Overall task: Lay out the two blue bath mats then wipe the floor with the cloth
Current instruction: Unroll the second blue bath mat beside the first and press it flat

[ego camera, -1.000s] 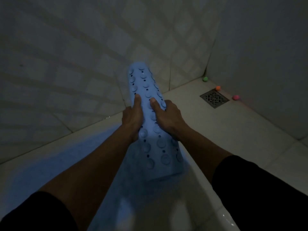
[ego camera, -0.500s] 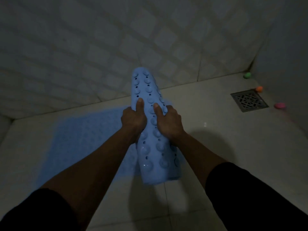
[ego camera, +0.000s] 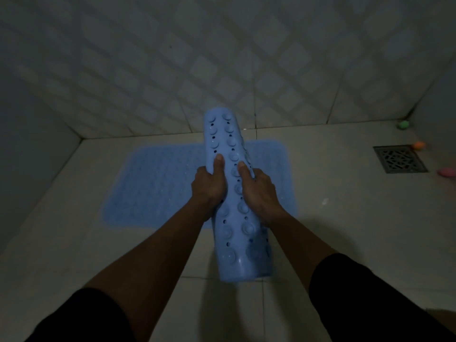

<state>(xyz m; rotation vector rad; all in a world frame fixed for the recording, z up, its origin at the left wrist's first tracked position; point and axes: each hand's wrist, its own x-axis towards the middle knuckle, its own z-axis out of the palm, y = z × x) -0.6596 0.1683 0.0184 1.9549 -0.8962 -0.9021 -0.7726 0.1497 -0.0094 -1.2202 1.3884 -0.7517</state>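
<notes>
Both hands, left (ego camera: 208,187) and right (ego camera: 259,191), grip the rolled blue mat (ego camera: 237,218) above the flat mat (ego camera: 153,188) on the floor (ego camera: 345,218).

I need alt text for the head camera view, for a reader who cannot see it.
Left hand and right hand grip a rolled blue bath mat, suction cups outward, above a second blue mat lying flat on the tiled floor. A floor drain sits at right, in a dim room.
</notes>
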